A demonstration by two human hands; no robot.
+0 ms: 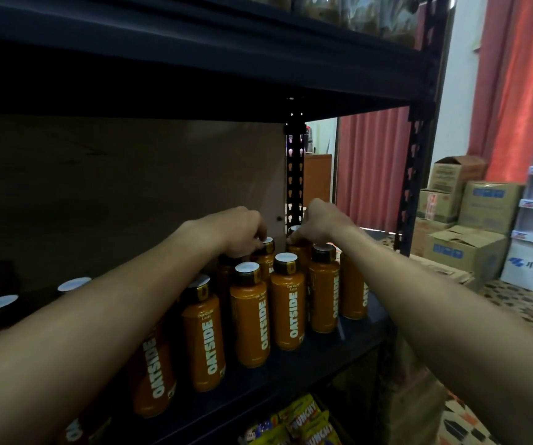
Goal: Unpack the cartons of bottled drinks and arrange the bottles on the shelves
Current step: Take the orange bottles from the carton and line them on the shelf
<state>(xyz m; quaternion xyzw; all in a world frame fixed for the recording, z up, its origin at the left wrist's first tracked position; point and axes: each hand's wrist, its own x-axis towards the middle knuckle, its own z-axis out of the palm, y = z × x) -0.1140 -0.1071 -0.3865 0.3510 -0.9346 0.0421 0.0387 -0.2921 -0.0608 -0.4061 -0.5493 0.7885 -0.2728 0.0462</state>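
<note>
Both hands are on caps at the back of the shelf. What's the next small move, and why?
Probably release both and draw back. The left hand pinches the cap of the left back bottle, the right hand that of the right back bottle; both look upright, in line behind the front row on the shelf. Their bases are hidden, so feel that they stand first.

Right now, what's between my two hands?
In the head view, only a narrow gap showing the brown back panel; left hand and right hand each grip a rear bottle.
</note>
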